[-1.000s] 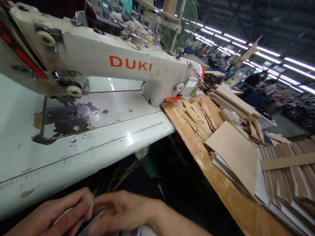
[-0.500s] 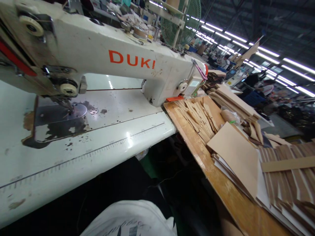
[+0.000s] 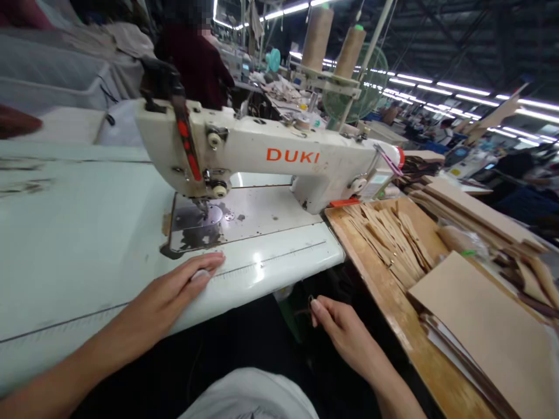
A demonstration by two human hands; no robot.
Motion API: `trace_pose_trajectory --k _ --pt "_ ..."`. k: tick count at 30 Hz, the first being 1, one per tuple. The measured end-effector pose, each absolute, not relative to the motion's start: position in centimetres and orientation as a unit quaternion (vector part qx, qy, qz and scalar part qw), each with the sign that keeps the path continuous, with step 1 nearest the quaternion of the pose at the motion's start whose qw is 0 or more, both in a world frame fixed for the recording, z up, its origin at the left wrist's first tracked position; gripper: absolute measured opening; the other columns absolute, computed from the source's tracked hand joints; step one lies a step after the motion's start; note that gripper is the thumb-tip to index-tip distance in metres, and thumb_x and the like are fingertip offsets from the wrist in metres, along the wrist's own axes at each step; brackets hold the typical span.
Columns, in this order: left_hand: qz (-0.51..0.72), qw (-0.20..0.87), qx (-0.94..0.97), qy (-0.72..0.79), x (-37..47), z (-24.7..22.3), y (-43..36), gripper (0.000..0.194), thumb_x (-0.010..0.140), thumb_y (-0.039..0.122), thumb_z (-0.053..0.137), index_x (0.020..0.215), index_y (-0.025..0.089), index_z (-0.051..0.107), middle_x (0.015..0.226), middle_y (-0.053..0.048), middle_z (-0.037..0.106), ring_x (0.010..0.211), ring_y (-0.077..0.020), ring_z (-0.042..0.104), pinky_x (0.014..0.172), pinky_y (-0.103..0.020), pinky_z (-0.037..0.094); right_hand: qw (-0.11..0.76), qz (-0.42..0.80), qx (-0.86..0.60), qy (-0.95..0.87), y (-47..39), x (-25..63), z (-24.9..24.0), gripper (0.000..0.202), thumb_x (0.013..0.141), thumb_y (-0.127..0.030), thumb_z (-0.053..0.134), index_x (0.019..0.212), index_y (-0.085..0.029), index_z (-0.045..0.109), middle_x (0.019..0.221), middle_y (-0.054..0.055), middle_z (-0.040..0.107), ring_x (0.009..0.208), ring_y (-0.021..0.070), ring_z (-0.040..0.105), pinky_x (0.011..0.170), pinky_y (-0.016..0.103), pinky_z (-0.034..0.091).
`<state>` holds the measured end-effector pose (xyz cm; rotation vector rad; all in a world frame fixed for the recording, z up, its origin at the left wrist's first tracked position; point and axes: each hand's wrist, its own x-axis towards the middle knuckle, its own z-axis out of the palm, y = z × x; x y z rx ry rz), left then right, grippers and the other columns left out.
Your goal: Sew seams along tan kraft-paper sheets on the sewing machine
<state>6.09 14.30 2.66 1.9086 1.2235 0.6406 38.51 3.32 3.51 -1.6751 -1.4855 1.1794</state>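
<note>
Because the right hand point(image 3: 345, 331) pinches a small dark item point(image 3: 311, 300), too blurred to identify, between thumb and fingertips, a light, steady grip looks best. The item is above the dark gap between the glossy pale-green sewing table point(image 3: 87, 233) and the worn brown wooden side board point(image 3: 375, 291), where a dropped piece would probably be hard to find. Raising it clear of both edges should avoid snagging. The left hand point(image 3: 174, 291) rests on the table's near side, fingers close together; I cannot tell whether they hold anything. They are best kept clear of the needle area of the white sewing machine point(image 3: 279, 145).

As for containers, a translucent whitish plastic bin point(image 3: 48, 78) sits at the far left; its contents cannot be made out. To the right, a clear plastic bag point(image 3: 463, 238) with something tan inside lies beside loose tan strips point(image 3: 393, 233) on the board.
</note>
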Motion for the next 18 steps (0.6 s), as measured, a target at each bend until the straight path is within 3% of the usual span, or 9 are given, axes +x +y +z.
trace_pose_trajectory --k 3,8,12,13,15,17,18 --pt "0.243 0.285 0.803 0.464 6.6 1.9 15.9 0.051 0.098 0.053 0.035 0.134 0.024 0.056 0.15 -0.005 0.044 0.137 -0.027 0.042 0.118 -0.046 0.023 0.224 0.378 -0.614 -0.655 4.1 38.1 9.0 0.045 0.102 -0.05 0.038 0.073 -0.019 0.05 0.066 -0.003 0.046 0.062 0.0111 0.04 0.06 0.025 0.031" --pt "0.266 0.221 0.803 0.485 6.1 1.5 17.2 0.053 0.099 0.05 0.034 0.142 0.022 0.049 0.153 -0.006 0.039 0.14 -0.0288 0.037 0.118 -0.049 0.023 0.214 0.266 -0.571 -0.746 7.1 36.3 15.9 0.044 0.102 -0.049 0.04 0.07 -0.019 0.05 0.059 -0.004 0.042 0.055 0.0099 0.038 0.053 0.024 0.028" --pt "0.354 0.196 0.76 0.509 6.8 4.4 15.4 0.056 0.101 0.052 0.029 0.143 0.019 0.046 0.154 -0.009 0.034 0.143 -0.0304 0.029 0.119 -0.05 0.018 0.202 0.229 -0.474 -0.826 9.6 33.0 18.9 0.041 0.103 -0.041 0.041 0.073 -0.018 0.056 0.06 -0.005 0.045 0.055 0.0073 0.041 0.053 0.021 0.028" --pt "0.38 0.239 0.747 0.491 7.4 5.5 14.4 0.055 0.102 0.053 0.026 0.143 0.022 0.046 0.152 -0.007 0.038 0.141 -0.028 0.032 0.119 -0.046 0.02 0.198 0.234 -0.438 -0.845 10.0 31.8 19.4 0.04 0.103 -0.039 0.041 0.074 -0.018 0.057 0.06 -0.006 0.045 0.054 0.0065 0.041 0.053 0.02 0.029" --pt "0.433 0.457 0.675 0.386 8.8 7.6 12.1 0.059 0.103 0.056 0.014 0.138 0.027 0.051 0.139 -0.004 0.053 0.134 -0.025 0.044 0.116 -0.043 0.03 0.187 0.267 -0.357 -0.875 10.8 29.2 20.5 0.038 0.103 -0.037 0.042 0.075 -0.016 0.058 0.061 -0.006 0.046 0.056 0.0052 0.043 0.054 0.017 0.03" --pt "0.428 0.653 0.565 0.268 9.7 9.4 9.8 0.07 0.101 0.061 0.008 0.122 0.023 0.063 0.105 -0.007 0.067 0.108 -0.0258 0.061 0.104 -0.045 0.044 0.192 0.313 -0.293 -0.883 11.4 27.1 21.6 0.037 0.103 -0.036 0.041 0.078 -0.015 0.06 0.065 -0.007 0.048 0.059 0.0041 0.046 0.056 0.015 0.033" --pt "0.425 0.707 0.511 0.244 9.7 10.1 8.9 0.068 0.101 0.062 0.014 0.112 0.021 0.067 0.087 -0.006 0.065 0.09 -0.0228 0.065 0.094 -0.042 0.051 0.211 0.332 -0.28 -0.876 11.8 26.6 22.2 0.037 0.103 -0.036 0.041 0.08 -0.014 0.06 0.067 -0.007 0.049 0.06 0.0035 0.048 0.058 0.015 0.034"
